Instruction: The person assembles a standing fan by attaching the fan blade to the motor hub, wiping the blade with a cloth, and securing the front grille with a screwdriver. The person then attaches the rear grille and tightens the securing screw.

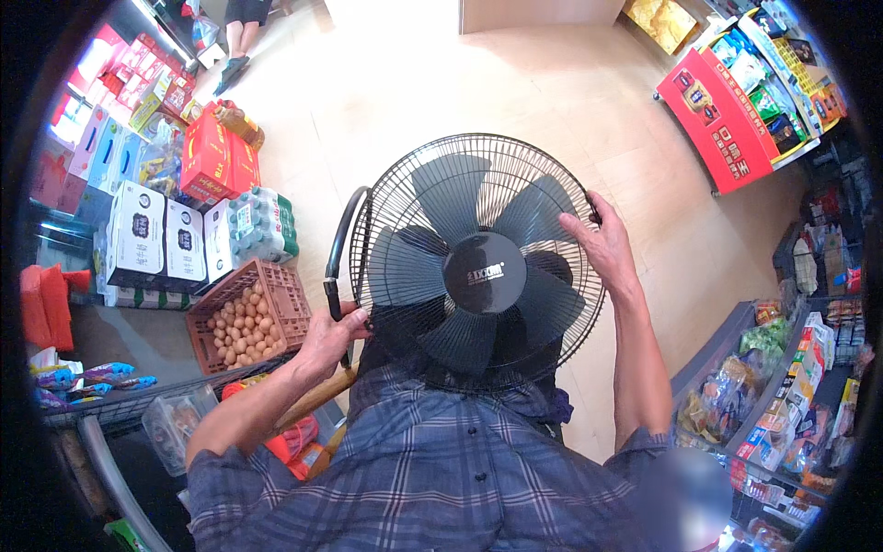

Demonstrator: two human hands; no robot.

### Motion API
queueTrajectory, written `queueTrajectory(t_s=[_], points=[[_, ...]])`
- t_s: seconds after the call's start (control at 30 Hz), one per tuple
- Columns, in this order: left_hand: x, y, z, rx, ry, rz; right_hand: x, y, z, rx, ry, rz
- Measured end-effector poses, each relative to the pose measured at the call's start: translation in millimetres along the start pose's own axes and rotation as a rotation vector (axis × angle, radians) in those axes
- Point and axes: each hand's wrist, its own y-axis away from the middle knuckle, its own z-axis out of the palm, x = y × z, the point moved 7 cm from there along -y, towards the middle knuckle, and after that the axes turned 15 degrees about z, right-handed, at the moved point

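Note:
A large black floor fan (486,272) with dark ribbed blades and a round wire grille faces up in front of my body. Its individual blades show clearly. At the lower left of the grille, my left hand (329,342) is closed on the fan's edge, by the lower end of a curved black handle (336,271). My right hand (605,247) grips the rim at the upper right, its thumb over the wires. The grille's near edge lies against my plaid shirt (460,451). What bears the fan from underneath is hidden.
On the left are a brown crate (292,299) of eggs, white cartons (138,235), wrapped bottles (265,225) and red boxes (219,158). Right stand a red snack display (717,124) and shelves of packages (727,396). Another person's legs (241,41) show at the far left.

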Motion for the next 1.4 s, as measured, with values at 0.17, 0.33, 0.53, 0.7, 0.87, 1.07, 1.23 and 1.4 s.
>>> queueTrajectory(t_s=[0.17, 0.33, 0.53, 0.7, 0.87, 1.07, 1.23, 1.4], points=[[-6.6, -4.2, 1.8, -0.011, 0.035, 0.011, 4.9, -14.8, 0.6, 0.016, 0.051, -0.023], [-8.4, 1.7, 0.9, 0.066, 0.096, 0.017, -13.7, -17.3, 3.3, -0.065, 0.004, 0.001], [-9.4, 1.8, -4.9, 0.018, 0.073, -0.004, -11.4, -25.2, 7.3, -0.004, 0.075, 0.030], [16.6, -2.3, -9.5, -0.034, -0.101, -0.022, 1.9, -26.2, 6.8, -0.045, -0.014, 0.016], [52.9, -19.1, -26.9, 0.033, -0.393, 0.181, 0.8, -19.4, 6.5, 0.035, 0.044, -0.017], [137.5, -24.8, -21.1, 0.167, -0.402, 0.436, -5.8, -13.8, 10.8, 0.045, 0.068, -0.097], [186.1, -39.5, -6.2, 0.173, -0.232, 0.545, -0.7, -13.2, 1.5, 0.046, -0.002, -0.097], [220.1, -63.4, 7.2, 0.229, -0.606, 0.837, -9.7, -0.2, -5.8, 0.247, 0.173, -0.188]])
